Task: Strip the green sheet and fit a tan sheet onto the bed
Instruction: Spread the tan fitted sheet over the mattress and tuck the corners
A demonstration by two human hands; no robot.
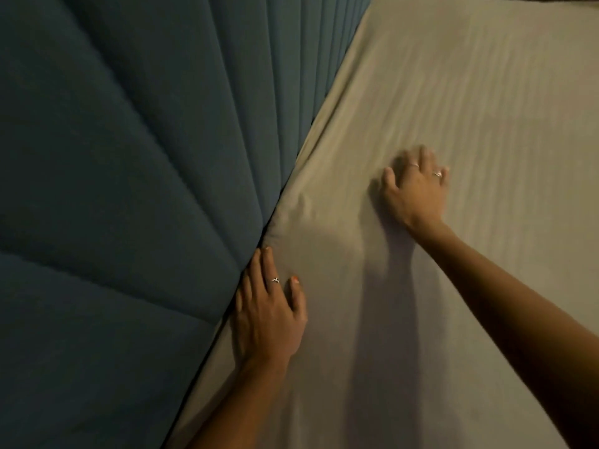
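A tan sheet [470, 102] covers the mattress across the right and lower part of the view, with fine wrinkles running along it. My left hand [267, 315] lies flat on the sheet at its edge, fingers pressed into the seam where the sheet meets the headboard. My right hand [413, 189] rests palm-down on the sheet further out, fingers spread and slightly blurred. Neither hand holds anything. No green sheet is in view.
A dark teal padded headboard [123, 163] with vertical channels fills the left half, tight against the mattress edge. A dark strip shows at the top right corner beyond the sheet.
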